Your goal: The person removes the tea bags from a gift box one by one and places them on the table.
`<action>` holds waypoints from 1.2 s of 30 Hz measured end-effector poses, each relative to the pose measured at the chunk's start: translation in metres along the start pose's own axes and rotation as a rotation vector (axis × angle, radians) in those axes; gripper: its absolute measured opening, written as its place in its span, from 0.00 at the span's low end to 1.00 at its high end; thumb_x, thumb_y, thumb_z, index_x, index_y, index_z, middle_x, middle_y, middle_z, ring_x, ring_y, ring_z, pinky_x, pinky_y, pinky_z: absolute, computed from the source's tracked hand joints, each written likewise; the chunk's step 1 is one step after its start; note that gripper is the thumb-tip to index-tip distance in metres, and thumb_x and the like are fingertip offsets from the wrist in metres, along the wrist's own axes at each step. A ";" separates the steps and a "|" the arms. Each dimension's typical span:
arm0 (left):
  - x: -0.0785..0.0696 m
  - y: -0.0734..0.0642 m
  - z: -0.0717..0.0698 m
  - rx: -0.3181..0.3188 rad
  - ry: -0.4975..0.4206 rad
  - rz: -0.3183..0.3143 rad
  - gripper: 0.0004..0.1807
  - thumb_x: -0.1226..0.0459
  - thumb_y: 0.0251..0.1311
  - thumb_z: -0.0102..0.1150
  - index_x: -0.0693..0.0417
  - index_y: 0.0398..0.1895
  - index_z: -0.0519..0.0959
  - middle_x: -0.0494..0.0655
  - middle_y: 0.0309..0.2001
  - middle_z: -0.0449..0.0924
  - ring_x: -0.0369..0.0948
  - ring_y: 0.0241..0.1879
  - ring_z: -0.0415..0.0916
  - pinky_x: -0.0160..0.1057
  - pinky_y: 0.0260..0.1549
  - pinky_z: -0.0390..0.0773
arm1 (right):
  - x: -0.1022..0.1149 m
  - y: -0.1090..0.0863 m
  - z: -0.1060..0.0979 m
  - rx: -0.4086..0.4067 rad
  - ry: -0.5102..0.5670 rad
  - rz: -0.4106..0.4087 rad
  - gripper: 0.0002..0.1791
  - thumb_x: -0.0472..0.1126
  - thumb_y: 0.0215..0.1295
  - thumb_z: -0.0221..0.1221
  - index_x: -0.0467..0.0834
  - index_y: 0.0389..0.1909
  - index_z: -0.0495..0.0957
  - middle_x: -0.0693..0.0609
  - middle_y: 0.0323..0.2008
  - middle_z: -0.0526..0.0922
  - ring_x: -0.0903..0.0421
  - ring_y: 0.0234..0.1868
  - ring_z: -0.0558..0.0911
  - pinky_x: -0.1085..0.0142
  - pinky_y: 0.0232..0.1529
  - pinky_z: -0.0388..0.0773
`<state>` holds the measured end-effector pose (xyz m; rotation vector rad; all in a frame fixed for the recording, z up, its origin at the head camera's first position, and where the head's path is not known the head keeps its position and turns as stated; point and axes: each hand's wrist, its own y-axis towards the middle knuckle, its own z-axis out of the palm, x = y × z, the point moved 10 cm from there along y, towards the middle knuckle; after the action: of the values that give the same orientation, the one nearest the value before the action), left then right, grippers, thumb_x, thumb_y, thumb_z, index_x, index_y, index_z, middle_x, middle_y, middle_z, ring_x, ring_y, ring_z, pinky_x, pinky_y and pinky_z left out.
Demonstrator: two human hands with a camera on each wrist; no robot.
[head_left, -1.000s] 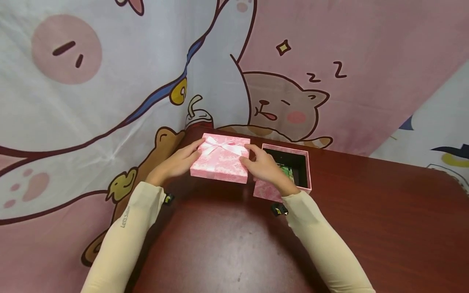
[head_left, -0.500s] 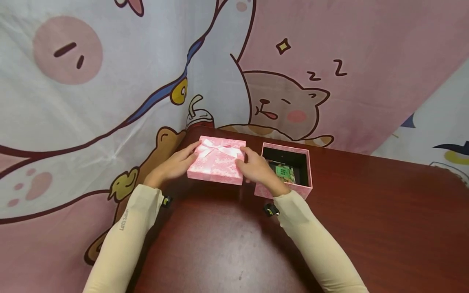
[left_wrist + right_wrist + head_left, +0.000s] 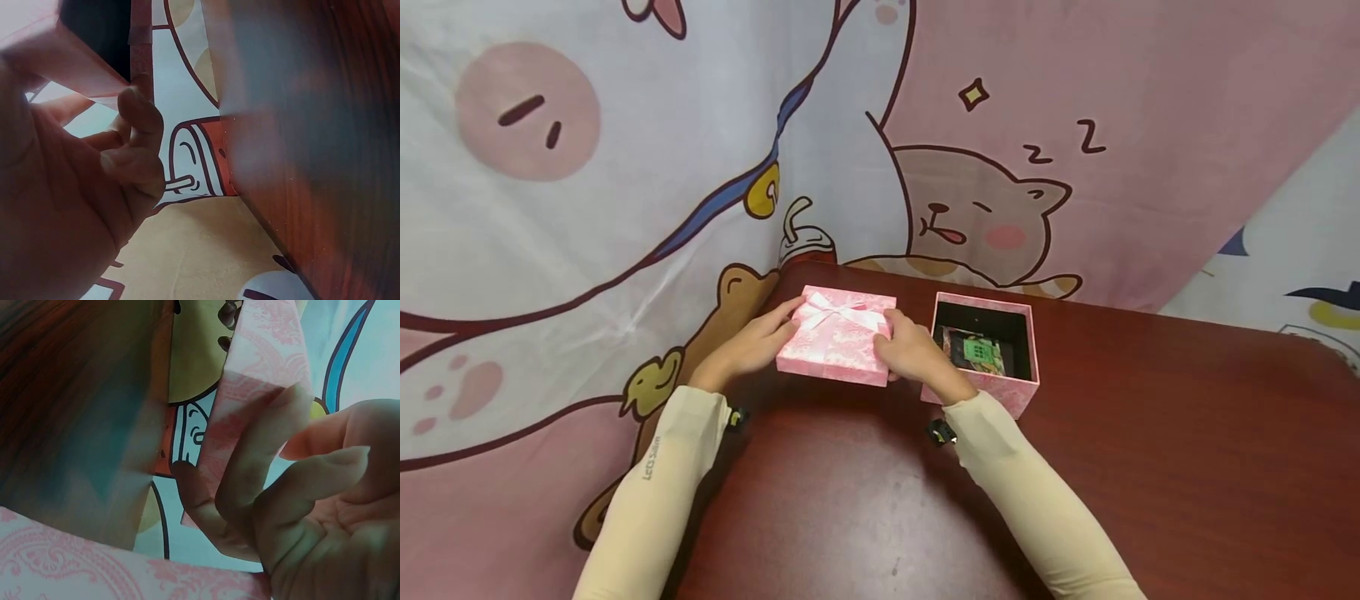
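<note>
A pink patterned box lid (image 3: 831,348) with a pale ribbon bow (image 3: 838,312) is held level between both hands in the head view. My left hand (image 3: 752,343) grips its left side, thumb near the top edge. On the opposite side, my right hand (image 3: 916,348) holds the lid's right edge. The left wrist view shows fingers (image 3: 140,112) curled at the lid's lower rim, its dark hollow inside visible. In the right wrist view, fingers lie along the lid's pink side (image 3: 265,350). To the right stands the matching open box (image 3: 1000,388), dark inside.
A green-and-dark printed packet (image 3: 981,353) lies inside the box. Beneath is a reddish-brown wooden table (image 3: 820,500). Cartoon-printed cloth (image 3: 1112,200) hangs behind and along the left of the table.
Both hands have carried the lid slightly left and down toward the person, away from the box. More of the box's inside and the packet now show. The grip stays the same.
</note>
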<state>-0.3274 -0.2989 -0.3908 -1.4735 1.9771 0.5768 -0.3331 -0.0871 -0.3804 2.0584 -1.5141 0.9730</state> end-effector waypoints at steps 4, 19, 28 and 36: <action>0.003 0.000 0.002 0.010 0.004 -0.005 0.32 0.51 0.76 0.39 0.45 0.80 0.50 0.56 0.75 0.56 0.54 0.68 0.61 0.62 0.65 0.57 | 0.000 0.000 0.006 0.000 -0.021 0.019 0.33 0.45 0.71 0.50 0.38 0.74 0.56 0.35 0.54 0.79 0.56 0.15 0.81 0.65 0.22 0.77; 0.014 -0.002 0.007 0.019 -0.013 -0.017 0.32 0.54 0.77 0.40 0.48 0.80 0.49 0.59 0.75 0.55 0.56 0.68 0.60 0.64 0.66 0.56 | -0.006 0.003 0.027 -0.015 -0.055 0.045 0.35 0.47 0.71 0.48 0.37 0.74 0.55 0.36 0.61 0.75 0.44 0.56 0.78 0.51 0.60 0.71; 0.024 0.001 0.015 0.036 0.030 -0.026 0.32 0.54 0.77 0.39 0.51 0.79 0.49 0.60 0.75 0.53 0.58 0.70 0.57 0.64 0.66 0.54 | -0.016 0.004 0.033 -0.025 -0.024 0.027 0.34 0.47 0.71 0.49 0.37 0.74 0.57 0.37 0.64 0.73 0.42 0.59 0.77 0.50 0.62 0.69; 0.029 0.005 0.020 0.049 0.051 -0.018 0.33 0.54 0.77 0.39 0.53 0.79 0.49 0.61 0.76 0.52 0.58 0.71 0.56 0.64 0.67 0.53 | -0.025 0.009 0.039 -0.020 0.000 0.027 0.33 0.46 0.71 0.50 0.38 0.74 0.57 0.42 0.39 0.82 0.51 0.32 0.84 0.53 0.52 0.75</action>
<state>-0.3341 -0.3045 -0.4256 -1.4879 2.0009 0.4842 -0.3342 -0.1000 -0.4253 2.0295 -1.5492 0.9642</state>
